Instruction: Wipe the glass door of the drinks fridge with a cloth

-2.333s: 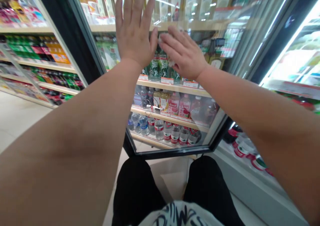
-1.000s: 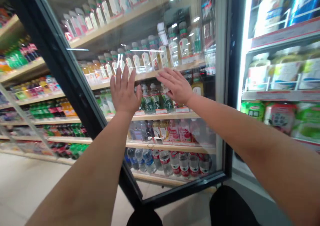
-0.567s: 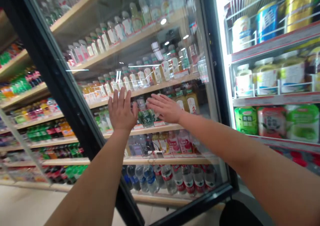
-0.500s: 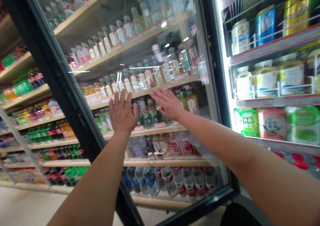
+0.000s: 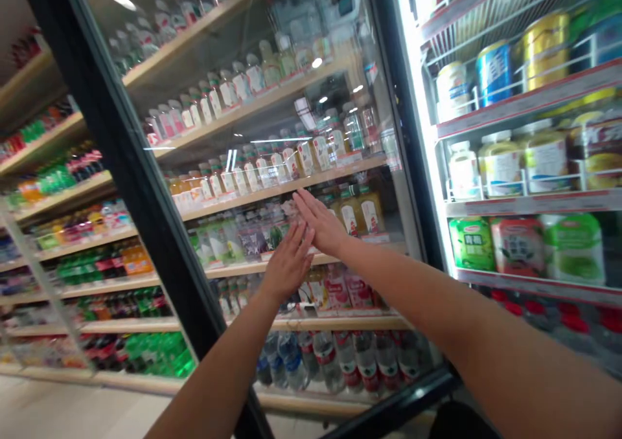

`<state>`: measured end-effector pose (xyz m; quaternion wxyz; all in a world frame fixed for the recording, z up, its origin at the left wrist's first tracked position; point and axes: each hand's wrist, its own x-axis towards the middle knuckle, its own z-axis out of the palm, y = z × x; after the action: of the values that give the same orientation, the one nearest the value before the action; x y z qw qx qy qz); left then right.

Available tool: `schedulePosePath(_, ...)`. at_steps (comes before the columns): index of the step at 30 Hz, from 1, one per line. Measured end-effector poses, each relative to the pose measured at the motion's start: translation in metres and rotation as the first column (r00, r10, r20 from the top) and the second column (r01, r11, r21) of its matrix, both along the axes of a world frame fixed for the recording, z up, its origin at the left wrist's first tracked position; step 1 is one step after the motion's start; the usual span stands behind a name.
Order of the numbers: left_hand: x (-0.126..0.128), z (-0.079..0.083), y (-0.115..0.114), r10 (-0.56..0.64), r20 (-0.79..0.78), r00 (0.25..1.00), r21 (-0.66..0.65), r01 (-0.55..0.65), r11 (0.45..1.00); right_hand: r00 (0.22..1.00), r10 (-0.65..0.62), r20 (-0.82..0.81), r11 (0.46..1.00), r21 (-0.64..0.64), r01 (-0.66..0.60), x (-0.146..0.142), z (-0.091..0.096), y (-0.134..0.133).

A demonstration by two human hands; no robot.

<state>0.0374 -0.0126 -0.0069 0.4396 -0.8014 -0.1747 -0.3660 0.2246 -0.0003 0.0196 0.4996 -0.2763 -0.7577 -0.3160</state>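
Observation:
Both of my hands rest flat on the glass door of a drinks cooler, which stands swung open with its black frame at the left. My right hand lies with its fingers stretched up and to the left against the pane. My left hand sits just below it, fingers straight and pointing up to the right, its fingertips touching the right hand. I can make out nothing held in either hand. Through the glass, rows of bottles stand on store shelves.
The lit, open cooler at the right holds cans, jars and green tubs on wire shelves. More shelves of coloured bottles run along the left. Pale floor tiles show at the lower left. The door's bottom rail is near my legs.
My left hand has slid right and down until it meets my right hand. My right hand has stayed near the door's middle. The view has tipped upward.

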Motion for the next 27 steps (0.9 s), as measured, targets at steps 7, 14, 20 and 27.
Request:
schedulePosePath(7, 0.028, 0.004, -0.015, 0.091, 0.137, 0.986, 0.012, -0.093, 0.996, 0.978, -0.134, 0.160, 0.991, 0.042, 0.129, 0.049, -0.001, -0.008)
schedulePosePath(14, 0.048, -0.009, -0.018, 0.096, 0.113, 0.989, 0.002, -0.097, 0.995, 0.820, -0.435, -0.371, 0.896, -0.087, 0.435, 0.112, -0.004, 0.003)
schedulePosePath(20, 0.050, -0.026, -0.006, 0.053, 0.084, 0.995, 0.019, -0.055, 0.998, 0.836, -0.483, -0.261, 0.874, -0.083, 0.479, 0.108, -0.065, 0.006)
schedulePosePath(27, 0.103, -0.041, -0.001, 0.099, 0.195, 0.976, 0.053, -0.111, 0.992, 0.819, -0.507, -0.270, 0.858, -0.062, 0.510, 0.111, -0.073, 0.008)
